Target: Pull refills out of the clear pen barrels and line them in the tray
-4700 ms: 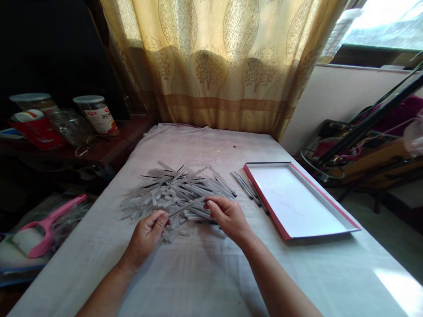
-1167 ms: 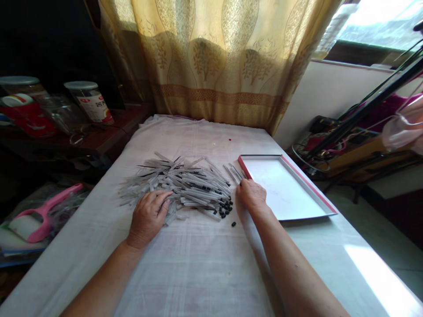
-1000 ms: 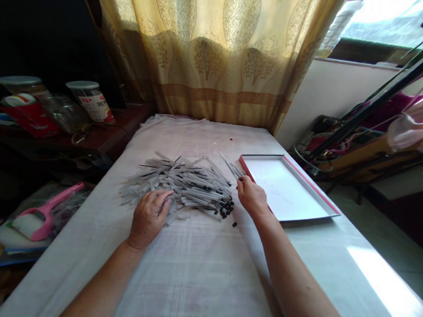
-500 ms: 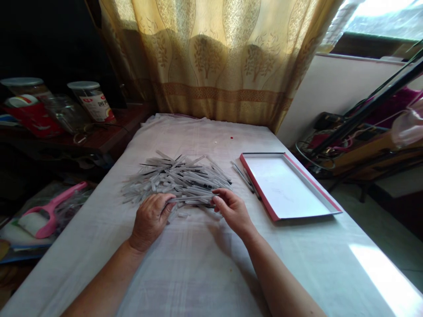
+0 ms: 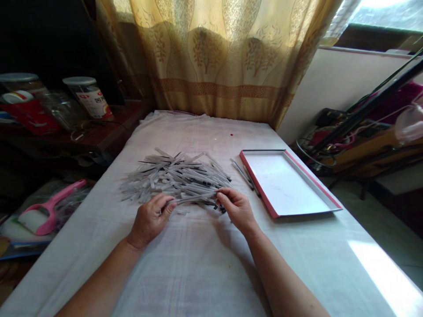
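Observation:
A heap of thin grey-white, translucent pen pieces [image 5: 178, 174], some with black tips or ends, spreads over the cloth. At its near edge my left hand [image 5: 150, 220] is closed, thumb and forefinger pinched on one end of a slim translucent pen [image 5: 195, 198]. My right hand [image 5: 236, 209] pinches the other end between thumb and forefinger, so the pen lies nearly level between the two hands. Whether it is a whole pen or only a barrel is too small to tell. Several black-ended pieces lie just under my right fingertips.
A shallow box lid [image 5: 259, 186] with red sides and a white inside lies to the right, with a few slim pens [image 5: 243, 174] along its left side. Tiny red and white bits lie farther back. Jars [image 5: 94, 99] stand on the dark cabinet; a pink-handled roller [image 5: 54, 204] is at left.
The pen between my hands spans a slightly wider gap, as my right hand has shifted a little right. Black-ended pieces under it show more. The view has tilted slightly.

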### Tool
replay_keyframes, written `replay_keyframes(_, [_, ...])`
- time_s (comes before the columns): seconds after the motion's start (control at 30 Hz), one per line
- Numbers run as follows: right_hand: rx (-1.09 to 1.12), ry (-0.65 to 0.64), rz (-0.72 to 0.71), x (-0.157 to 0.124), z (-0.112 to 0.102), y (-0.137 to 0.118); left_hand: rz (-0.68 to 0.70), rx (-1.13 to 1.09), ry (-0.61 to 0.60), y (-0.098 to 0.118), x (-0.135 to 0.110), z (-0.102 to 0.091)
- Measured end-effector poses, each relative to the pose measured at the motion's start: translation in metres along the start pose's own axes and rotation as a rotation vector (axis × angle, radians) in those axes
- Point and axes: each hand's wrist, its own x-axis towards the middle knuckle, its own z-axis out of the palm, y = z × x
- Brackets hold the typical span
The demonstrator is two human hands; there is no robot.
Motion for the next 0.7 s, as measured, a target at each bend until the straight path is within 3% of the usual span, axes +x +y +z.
replay_keyframes(0.2, [-0.024, -0.003, -0.004, -0.0019, 0.0033, -0.0005, -0.225, -0.162, 0.028, 0.0042, 0.0002, 0.0013])
replay_keyframes(0.3, [-0.058, 0.0, -0.004, -0.0026, 0.0043, -0.0015, -0.219, -0.185, 0.053, 0.0032, 0.0004, 0.0001])
replay_keyframes(0.5, [0.0, -0.011, 0.021, -0.0035, 0.005, -0.0037, -0.286, -0.283, -0.03, -0.0018, 0.0013, -0.0006])
replay_keyframes(0.7, [-0.069, 0.002, 0.007, -0.0045, 0.0054, -0.0042, -0.337, -0.343, 0.015, 0.0001, 0.0036, 0.0021])
